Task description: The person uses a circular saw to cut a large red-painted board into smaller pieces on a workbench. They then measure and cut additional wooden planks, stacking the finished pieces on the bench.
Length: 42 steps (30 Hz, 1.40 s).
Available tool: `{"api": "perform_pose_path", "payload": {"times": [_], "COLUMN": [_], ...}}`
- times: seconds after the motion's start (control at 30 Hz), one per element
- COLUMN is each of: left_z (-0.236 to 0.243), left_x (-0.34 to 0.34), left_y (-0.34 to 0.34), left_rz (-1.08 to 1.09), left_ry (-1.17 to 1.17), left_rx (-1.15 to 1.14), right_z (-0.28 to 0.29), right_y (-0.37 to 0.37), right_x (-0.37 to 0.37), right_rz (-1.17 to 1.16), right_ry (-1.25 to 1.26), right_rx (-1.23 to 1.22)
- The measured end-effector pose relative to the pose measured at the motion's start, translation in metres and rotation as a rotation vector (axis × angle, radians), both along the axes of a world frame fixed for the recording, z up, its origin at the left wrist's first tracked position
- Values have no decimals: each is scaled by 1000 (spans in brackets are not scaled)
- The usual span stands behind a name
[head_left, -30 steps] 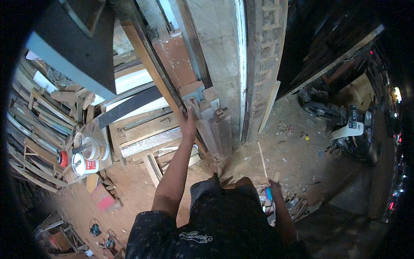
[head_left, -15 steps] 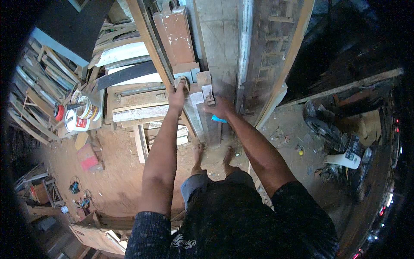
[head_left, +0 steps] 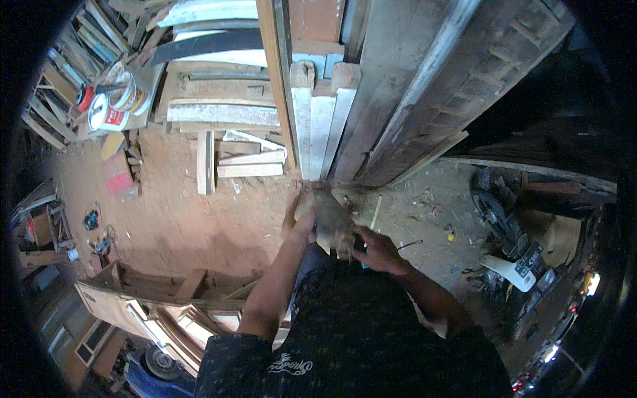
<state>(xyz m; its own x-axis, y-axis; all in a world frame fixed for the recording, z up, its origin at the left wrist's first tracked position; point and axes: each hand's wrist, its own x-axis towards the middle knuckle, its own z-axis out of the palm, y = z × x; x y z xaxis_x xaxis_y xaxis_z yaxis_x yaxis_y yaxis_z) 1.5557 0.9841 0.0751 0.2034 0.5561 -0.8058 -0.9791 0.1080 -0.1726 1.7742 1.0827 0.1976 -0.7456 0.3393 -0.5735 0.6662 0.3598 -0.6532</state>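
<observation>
In front of my waist I hold a grey-brown wooden piece [head_left: 332, 215], smeared by motion, with its rough near end close to my body. My left hand [head_left: 303, 222] is closed along its left side. At the near end, my right hand [head_left: 381, 252] has its fingers bent around the wood. A sliver of something turquoise shows under the right hand, and a thin dark cord [head_left: 411, 243] sticks out beside it; I cannot make out its kind. Ahead, two pale posts with rough brown ends, a left post [head_left: 302, 109] and a right post [head_left: 342, 99], lean against tall boards.
Tall boards [head_left: 391, 79] stand ahead. Stacked planks [head_left: 222, 113] and white buckets [head_left: 106, 113] are at left. Short timber [head_left: 249, 166] lies on the dirt floor. A motorcycle [head_left: 514, 265] is at right. Power tools [head_left: 93, 219] lie far left, beyond a wooden frame [head_left: 113, 302].
My hands have come down and back from the leaning posts toward my waist, bringing the wooden piece along. The view has tilted down, and two posts remain leaning ahead.
</observation>
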Motion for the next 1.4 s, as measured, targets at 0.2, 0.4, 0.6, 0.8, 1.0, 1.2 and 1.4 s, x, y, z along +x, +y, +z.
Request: {"api": "perform_pose_path", "payload": {"times": [0.2, 0.4, 0.6, 0.8, 1.0, 1.2, 1.4], "left_z": [10, 19, 66, -40, 79, 118, 149], "left_x": [54, 58, 40, 8, -123, -164, -109], "left_y": [-52, -53, -17, 12, 160, 219, 155], "left_rz": [-69, -217, -244, -551, 7, -61, -230], "left_ry": [59, 189, 338, 1106, 1837, 2061, 1940], "left_rx": [-36, -64, -53, 14, 12, -170, 138], "right_z": [-18, -20, 4, 9, -61, 13, -44], "right_y": [-19, -19, 12, 56, 110, 120, 97], "right_x": [31, 17, -2, -29, -19, -99, -27], "right_rz": [277, 295, 197, 109, -101, 2, -440], "right_ry": [77, -9, 150, 11, 39, 36, 223], "right_rx": [-14, 90, 252, 233, 210, 346, -183]}}
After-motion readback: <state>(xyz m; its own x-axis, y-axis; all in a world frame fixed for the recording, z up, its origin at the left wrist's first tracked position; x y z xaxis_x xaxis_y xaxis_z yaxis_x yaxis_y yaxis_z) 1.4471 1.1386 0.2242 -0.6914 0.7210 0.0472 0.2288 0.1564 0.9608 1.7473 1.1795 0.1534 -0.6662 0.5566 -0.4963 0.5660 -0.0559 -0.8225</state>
